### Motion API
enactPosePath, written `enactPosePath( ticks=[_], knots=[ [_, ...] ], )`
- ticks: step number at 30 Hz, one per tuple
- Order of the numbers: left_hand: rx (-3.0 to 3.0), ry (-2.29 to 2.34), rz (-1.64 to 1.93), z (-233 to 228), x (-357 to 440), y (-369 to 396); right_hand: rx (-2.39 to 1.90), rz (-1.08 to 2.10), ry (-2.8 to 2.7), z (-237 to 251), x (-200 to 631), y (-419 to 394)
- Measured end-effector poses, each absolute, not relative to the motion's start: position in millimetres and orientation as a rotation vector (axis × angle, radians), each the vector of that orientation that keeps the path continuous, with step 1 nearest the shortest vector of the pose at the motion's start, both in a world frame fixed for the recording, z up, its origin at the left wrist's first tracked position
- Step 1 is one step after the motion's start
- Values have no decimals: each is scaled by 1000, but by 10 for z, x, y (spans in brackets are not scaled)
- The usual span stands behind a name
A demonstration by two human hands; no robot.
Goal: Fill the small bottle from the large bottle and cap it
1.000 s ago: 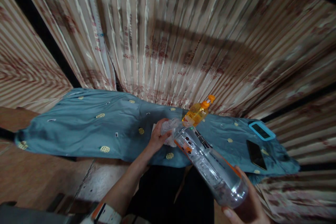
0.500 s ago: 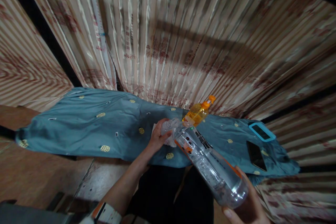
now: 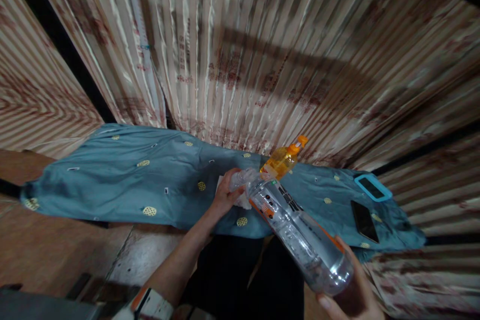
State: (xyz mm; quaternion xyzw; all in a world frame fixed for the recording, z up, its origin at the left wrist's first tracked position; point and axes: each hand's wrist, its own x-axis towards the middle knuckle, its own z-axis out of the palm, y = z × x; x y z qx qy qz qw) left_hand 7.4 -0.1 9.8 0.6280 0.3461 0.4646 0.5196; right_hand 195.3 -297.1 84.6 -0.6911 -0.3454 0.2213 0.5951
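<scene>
A large clear plastic bottle (image 3: 300,235) with an orange-and-black label is tilted over the cloth, its base toward me at the lower right. My right hand (image 3: 356,290) is closed around that base. At the bottle's upper left end, my left hand (image 3: 224,196) grips a small clear plastic container (image 3: 240,178); whether the two pieces touch or are joined, I cannot tell. White tissue (image 3: 243,202) shows below and behind the left fingers. Just beyond the bottle's neck stands an orange pump bottle (image 3: 281,160) with yellow-orange liquid.
A blue-green cloth with yellow pineapple-like prints (image 3: 123,175) covers the narrow table. On its right end lie a black phone (image 3: 364,221) and a light-blue framed device (image 3: 373,187). A striped curtain (image 3: 232,60) rises behind; dark posts (image 3: 60,35) flank it.
Both hands and the large bottle hold nearly the same pose. The whole view has shifted very slightly.
</scene>
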Motion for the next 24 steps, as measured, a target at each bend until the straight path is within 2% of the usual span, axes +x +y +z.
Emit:
enactPosePath(
  ticks=[24],
  knots=[
    [1512, 808, 1130, 65, 73, 1, -1635, 491, -824, 813, 1989, -2988]
  ],
)
